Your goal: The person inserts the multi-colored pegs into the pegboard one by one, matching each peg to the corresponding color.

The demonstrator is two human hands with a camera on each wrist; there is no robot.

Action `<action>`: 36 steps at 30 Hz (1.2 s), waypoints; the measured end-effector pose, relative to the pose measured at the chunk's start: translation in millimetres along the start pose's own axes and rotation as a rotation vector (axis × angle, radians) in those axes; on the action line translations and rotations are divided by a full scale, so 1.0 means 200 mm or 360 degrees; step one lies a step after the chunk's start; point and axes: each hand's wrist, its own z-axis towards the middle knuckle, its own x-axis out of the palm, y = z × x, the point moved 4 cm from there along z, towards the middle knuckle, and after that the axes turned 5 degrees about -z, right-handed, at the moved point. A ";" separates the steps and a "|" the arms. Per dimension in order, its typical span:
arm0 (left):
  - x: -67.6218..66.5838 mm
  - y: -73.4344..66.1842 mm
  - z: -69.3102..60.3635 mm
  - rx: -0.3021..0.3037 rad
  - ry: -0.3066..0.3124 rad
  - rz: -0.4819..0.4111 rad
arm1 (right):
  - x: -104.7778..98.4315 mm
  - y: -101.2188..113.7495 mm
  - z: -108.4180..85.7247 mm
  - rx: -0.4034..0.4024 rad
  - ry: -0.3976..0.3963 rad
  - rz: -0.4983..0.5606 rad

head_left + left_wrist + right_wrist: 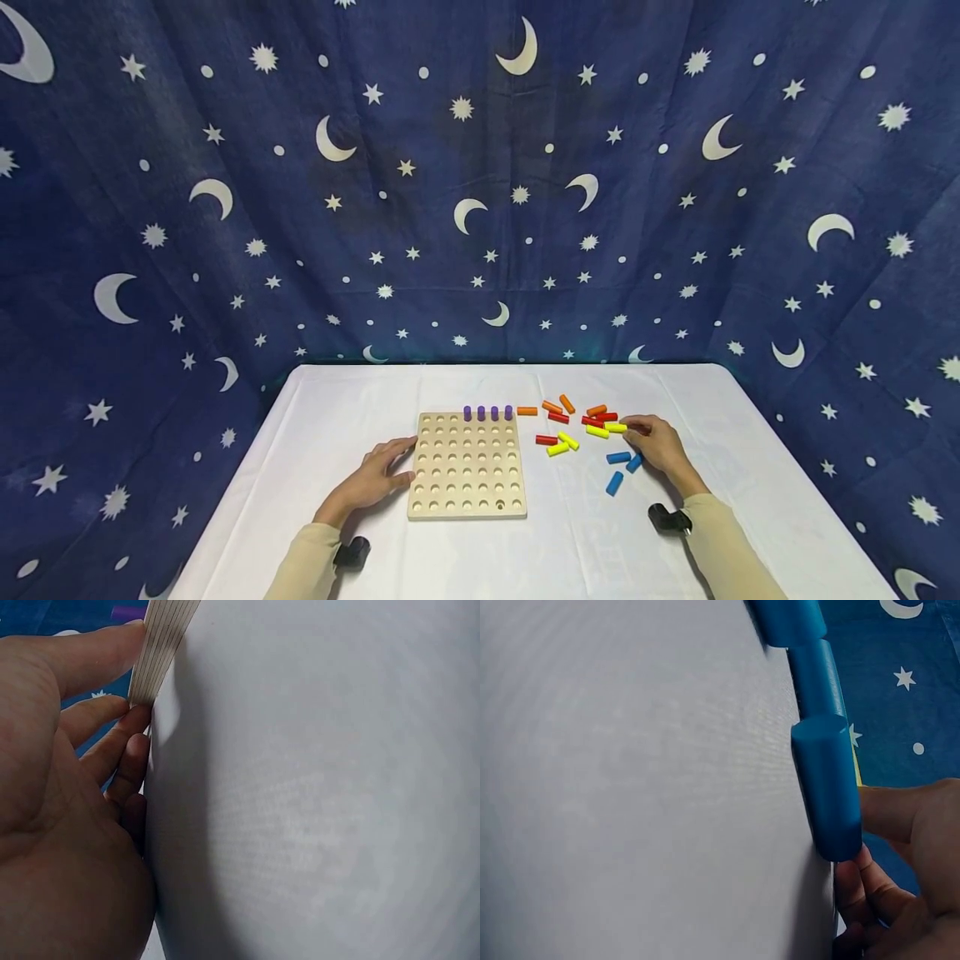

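Observation:
A pale wooden pegboard (467, 472) with rows of round holes lies on the table. Several purple pegs (481, 413) stand upright along its far edge, toward the right. My left hand (375, 475) rests at the board's left side, thumb and fingertips touching its edge; in the left wrist view the hand (75, 765) meets the layered side of the board (161, 652). Over on the right, my right hand (658, 443) pinches one end of a yellow peg (615, 427). Blue pegs (826, 787) partly hide those fingertips in the right wrist view.
Loose orange pegs (527, 411), red pegs (546, 440), other yellow pegs (558, 449) and blue pegs (615, 483) lie right of the board. A white cloth (585, 550) covers the table. Behind it hangs a dark blue curtain (450, 283) with moons and stars.

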 end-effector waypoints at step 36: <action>0.01 0.01 0.01 -0.0036 -0.0008 -0.0015 | -0.11 0.16 -0.13 -0.0036 -0.0235 0.0446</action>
